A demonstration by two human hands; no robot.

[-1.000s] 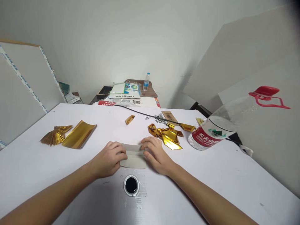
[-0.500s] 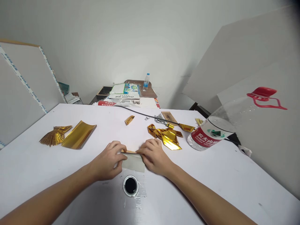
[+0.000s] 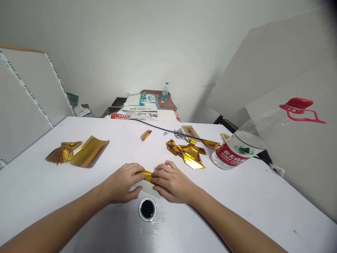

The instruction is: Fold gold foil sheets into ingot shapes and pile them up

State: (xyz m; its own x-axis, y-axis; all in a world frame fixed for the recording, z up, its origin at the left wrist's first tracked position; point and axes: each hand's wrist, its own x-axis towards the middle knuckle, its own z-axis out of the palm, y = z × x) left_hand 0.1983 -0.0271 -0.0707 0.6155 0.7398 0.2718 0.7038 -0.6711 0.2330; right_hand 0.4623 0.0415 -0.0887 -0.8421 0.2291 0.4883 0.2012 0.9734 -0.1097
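Observation:
My left hand and my right hand meet over a small sheet of gold foil paper lying on the white table. Its pale back faces up near me and its gold face shows on the folded far edge. The fingers of both hands are bent and press down on that fold, pinching the paper between them. Just in front of the hands is a round black hole in the table top, ringed with tape.
Folded gold pieces lie to the right, one small piece sits farther back. A curved gold sheet and a gold fan lie left. A water bottle leans at the right. A black cable crosses the back.
The far edge of the paper has been folded over toward me, so its gold face now shows. Both hands have slid closer together and slightly nearer to me.

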